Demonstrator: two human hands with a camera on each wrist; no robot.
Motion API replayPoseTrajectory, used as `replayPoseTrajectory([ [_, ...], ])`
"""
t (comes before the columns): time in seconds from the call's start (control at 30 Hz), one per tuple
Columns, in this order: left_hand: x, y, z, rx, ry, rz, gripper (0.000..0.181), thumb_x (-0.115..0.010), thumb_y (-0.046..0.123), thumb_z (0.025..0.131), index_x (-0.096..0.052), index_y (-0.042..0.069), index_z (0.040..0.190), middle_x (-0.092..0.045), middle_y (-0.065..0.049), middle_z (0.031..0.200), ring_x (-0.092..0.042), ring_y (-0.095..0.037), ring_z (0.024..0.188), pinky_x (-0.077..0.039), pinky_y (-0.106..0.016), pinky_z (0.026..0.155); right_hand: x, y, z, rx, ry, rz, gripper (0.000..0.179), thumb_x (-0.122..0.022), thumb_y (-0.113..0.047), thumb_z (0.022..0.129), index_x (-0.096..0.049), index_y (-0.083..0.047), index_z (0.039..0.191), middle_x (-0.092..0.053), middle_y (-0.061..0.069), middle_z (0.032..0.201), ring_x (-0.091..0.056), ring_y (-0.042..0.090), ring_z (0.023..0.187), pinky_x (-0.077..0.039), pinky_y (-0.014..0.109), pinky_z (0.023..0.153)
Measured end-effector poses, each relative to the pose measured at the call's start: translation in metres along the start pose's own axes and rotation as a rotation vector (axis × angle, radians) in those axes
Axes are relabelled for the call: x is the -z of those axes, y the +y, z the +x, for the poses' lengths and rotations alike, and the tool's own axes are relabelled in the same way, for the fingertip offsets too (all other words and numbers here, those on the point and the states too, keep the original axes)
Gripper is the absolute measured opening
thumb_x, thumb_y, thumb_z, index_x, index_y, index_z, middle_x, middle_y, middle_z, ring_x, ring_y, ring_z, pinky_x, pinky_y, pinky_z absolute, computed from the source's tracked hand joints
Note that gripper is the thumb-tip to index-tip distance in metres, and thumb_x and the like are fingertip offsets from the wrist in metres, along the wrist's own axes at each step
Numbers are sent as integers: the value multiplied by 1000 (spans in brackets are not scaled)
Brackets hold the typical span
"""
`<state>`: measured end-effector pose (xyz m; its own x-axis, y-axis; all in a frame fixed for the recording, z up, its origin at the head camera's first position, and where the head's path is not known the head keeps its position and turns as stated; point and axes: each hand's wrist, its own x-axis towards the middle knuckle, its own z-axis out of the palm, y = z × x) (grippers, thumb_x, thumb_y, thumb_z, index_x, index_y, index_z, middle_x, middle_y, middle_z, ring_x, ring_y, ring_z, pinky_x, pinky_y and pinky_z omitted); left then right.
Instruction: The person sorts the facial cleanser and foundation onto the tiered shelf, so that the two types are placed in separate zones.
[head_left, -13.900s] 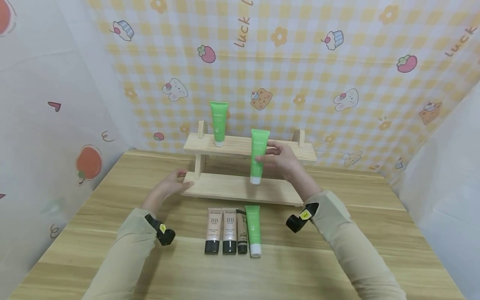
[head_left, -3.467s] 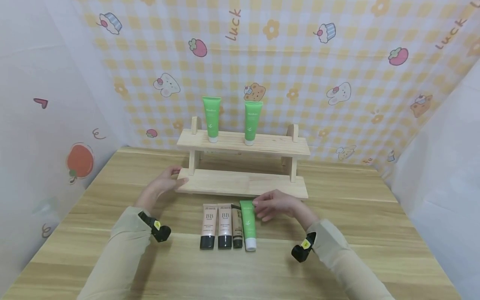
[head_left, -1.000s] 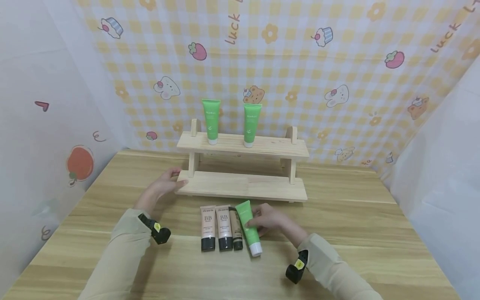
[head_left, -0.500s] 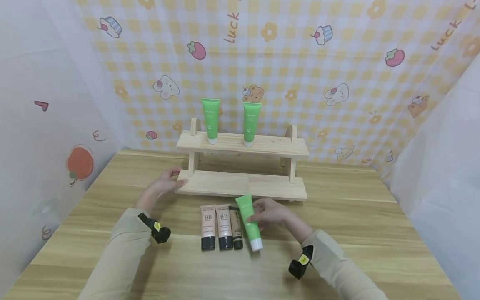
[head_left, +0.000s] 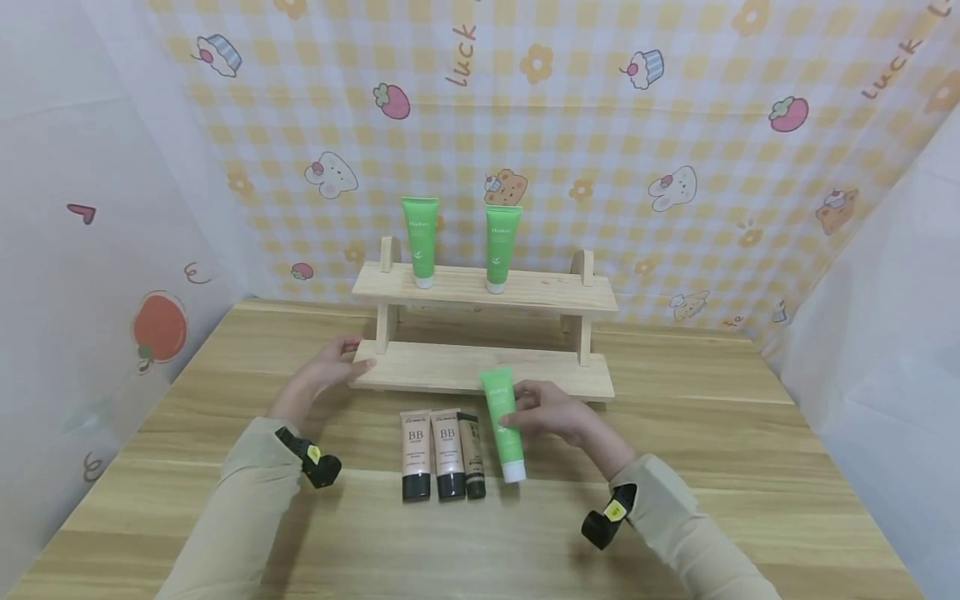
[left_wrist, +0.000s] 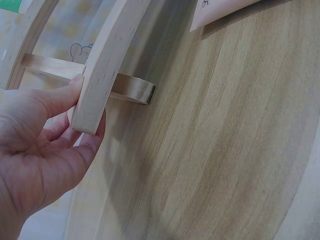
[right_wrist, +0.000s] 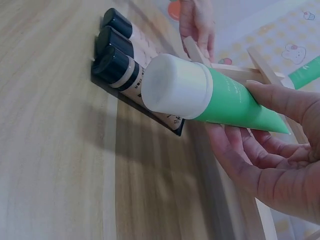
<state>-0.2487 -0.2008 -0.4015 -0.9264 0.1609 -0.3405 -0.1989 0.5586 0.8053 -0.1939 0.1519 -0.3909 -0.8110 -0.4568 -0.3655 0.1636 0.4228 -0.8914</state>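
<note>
My right hand [head_left: 551,412] pinches a green squeeze tube [head_left: 504,425] with a white cap, thumb on one side and fingers on the other. In the right wrist view the tube [right_wrist: 240,102] is lifted off the table, cap toward the camera. At the left end of the two-tier wooden shelf [head_left: 435,367], my left hand [head_left: 322,375] grips the lower board [left_wrist: 102,70] between thumb and fingers. Two more green tubes, one on the left [head_left: 422,242] and one nearer the middle [head_left: 500,248], stand cap-down on the upper board.
In front of the shelf lie two pink BB cream tubes [head_left: 417,454] [head_left: 448,454] and a slimmer tan tube [head_left: 472,454] with a dark cap, side by side on the wooden table [head_left: 375,542]. A checked cloth [head_left: 585,108] hangs behind.
My right hand has taken the green tube from beside the row and raised it toward the lower board. Earlier, the second green tube was set on the upper board. The left hand stays put.
</note>
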Motion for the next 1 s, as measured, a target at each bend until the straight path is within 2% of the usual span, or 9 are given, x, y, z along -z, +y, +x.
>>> replayPoseTrajectory([
  [0.37, -1, -3, 2, -11, 6, -12, 71, -53, 22, 92, -11, -6, 142, -14, -30, 147, -12, -47, 135, -15, -57, 111, 9, -1, -1, 13, -1, 26, 57, -66, -14, 81, -39, 5, 128, -59, 25, 115, -64, 18, 87, -55, 39, 79],
  [0.5, -1, -4, 2, -9, 7, -15, 70, -53, 22, 92, -12, -5, 142, -14, -29, 148, -12, -47, 135, -15, -57, 111, 14, -3, -2, 30, 15, 14, 54, -66, -14, 82, -42, 4, 127, -62, 22, 110, -64, 17, 84, -55, 42, 79],
  [0.77, 0, -1, 0, -6, -7, -13, 71, -52, 25, 92, -10, -3, 143, -11, -28, 149, -10, -47, 136, -15, -59, 110, 24, -7, -1, 40, 52, 70, 52, -66, -10, 80, -43, 4, 125, -63, 9, 95, -62, 13, 80, -53, 46, 81],
  [1.0, 1, -1, 0, -8, -16, -12, 72, -52, 26, 92, -9, -3, 143, -10, -28, 149, -9, -47, 136, -15, -60, 109, 31, -13, -2, 61, 60, 98, 55, -65, -8, 81, -40, 3, 129, -61, 5, 92, -62, 12, 81, -53, 45, 82],
])
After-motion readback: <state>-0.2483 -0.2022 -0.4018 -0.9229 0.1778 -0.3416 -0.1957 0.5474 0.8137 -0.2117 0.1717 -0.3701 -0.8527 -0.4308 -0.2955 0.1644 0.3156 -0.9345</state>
